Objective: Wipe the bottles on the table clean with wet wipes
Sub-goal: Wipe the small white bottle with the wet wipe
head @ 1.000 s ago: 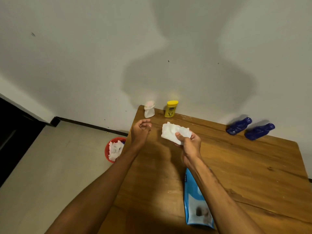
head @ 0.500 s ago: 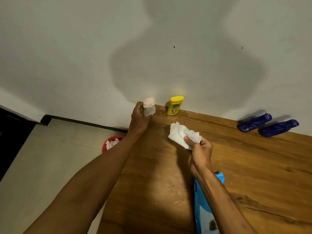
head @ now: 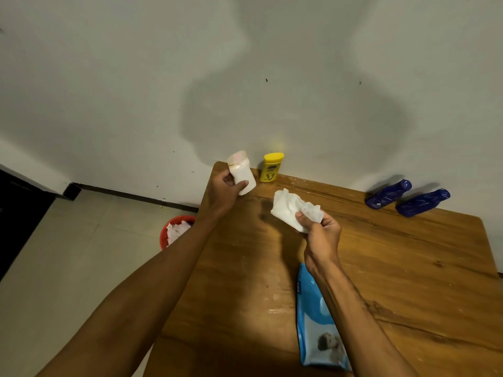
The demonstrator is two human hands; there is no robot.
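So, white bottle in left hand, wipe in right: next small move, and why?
Probably bring the wet wipe in the right hand across onto the white bottle: the left hand grips it, tilted, and wipe and bottle are apart.

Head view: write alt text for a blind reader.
A person's left hand holds a small white bottle over the far corner of a wooden table while the right hand holds a crumpled wet wipe nearby, apart from it. A yellow bottle stands by the wall, two blue bottles lie further right, and a blue wipes pack lies near the edge.
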